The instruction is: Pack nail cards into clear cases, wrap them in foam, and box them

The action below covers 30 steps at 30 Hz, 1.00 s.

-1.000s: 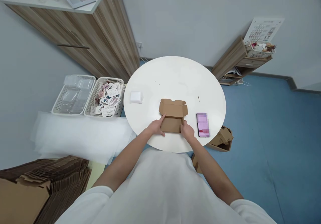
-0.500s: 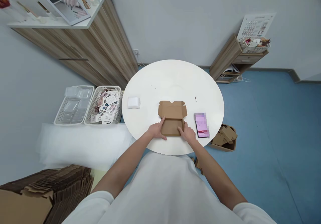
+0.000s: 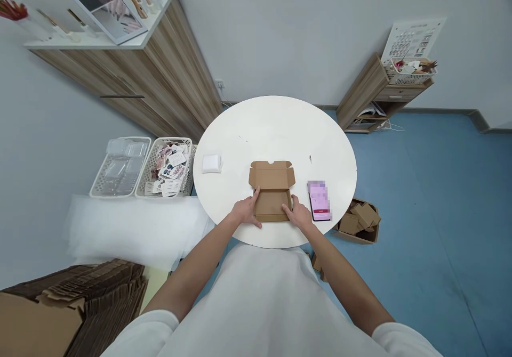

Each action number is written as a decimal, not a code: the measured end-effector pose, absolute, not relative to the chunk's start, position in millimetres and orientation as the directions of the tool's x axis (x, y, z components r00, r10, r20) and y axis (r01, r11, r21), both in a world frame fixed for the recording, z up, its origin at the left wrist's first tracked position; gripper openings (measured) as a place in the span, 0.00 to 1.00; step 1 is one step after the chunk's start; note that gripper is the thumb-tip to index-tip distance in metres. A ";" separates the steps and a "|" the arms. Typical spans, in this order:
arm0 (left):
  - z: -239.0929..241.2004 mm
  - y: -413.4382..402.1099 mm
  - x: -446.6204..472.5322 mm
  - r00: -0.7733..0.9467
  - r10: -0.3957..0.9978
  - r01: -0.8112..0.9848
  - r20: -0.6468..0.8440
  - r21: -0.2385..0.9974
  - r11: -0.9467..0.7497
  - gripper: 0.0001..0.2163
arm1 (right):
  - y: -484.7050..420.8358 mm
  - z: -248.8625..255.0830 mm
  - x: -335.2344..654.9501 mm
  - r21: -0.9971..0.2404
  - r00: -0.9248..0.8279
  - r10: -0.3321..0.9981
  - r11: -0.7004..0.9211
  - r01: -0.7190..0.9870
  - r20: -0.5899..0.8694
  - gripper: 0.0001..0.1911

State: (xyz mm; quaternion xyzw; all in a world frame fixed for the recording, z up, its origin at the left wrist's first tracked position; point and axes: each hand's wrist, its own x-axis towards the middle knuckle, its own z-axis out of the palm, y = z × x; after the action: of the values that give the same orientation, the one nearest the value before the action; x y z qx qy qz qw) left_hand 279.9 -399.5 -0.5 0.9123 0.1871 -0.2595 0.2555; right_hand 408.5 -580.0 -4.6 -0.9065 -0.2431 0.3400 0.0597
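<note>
A brown cardboard box (image 3: 272,204) lies on the white round table with its flapped lid (image 3: 272,176) tipped back away from me. My left hand (image 3: 246,211) grips the left wall of the box, its thumb and a finger spread along that side. At the right wall, my right hand (image 3: 298,213) pinches the cardboard with the thumb inside the box. The inside of the box shows bare cardboard. A phone with a lit pink screen (image 3: 319,201) lies just right of my right hand. Some fingertips are hidden behind the box walls.
On the table (image 3: 276,128) a small white packet (image 3: 212,163) lies at left. Beside it stand a basket of printed cards (image 3: 186,178) and a basket of clear plastic cases (image 3: 96,184). A carton of small boxes (image 3: 358,237) sits on the floor at right. Flattened cardboard (image 3: 108,293) is stacked lower left.
The near edge of the box has come slightly toward me, and both hands have moved with it. The view has shifted a little.
</note>
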 end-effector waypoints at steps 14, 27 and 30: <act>18.2 -411.3 271.5 0.761 0.335 0.590 -0.556 0.377 -0.714 0.62 | -592.0 1.2 418.2 -0.299 0.608 0.547 -0.832 0.467 -0.575 0.38; 9.4 -388.5 225.2 0.655 0.626 0.748 -0.424 0.486 -0.453 0.44 | -579.0 29.0 428.0 -0.455 0.668 0.679 -0.720 0.525 -0.304 0.34; 0.6 -352.1 209.7 0.560 0.763 0.778 -0.324 0.521 -0.350 0.29 | -546.0 43.9 415.1 -0.541 0.589 0.761 -0.627 0.561 -0.271 0.30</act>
State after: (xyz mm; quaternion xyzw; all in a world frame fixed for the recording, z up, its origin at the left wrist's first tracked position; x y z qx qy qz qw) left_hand 209.7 -352.1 0.6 0.8216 0.4689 -0.0121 0.3240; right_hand 415.1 -546.0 43.9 -0.8679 -0.3807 0.2457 0.2038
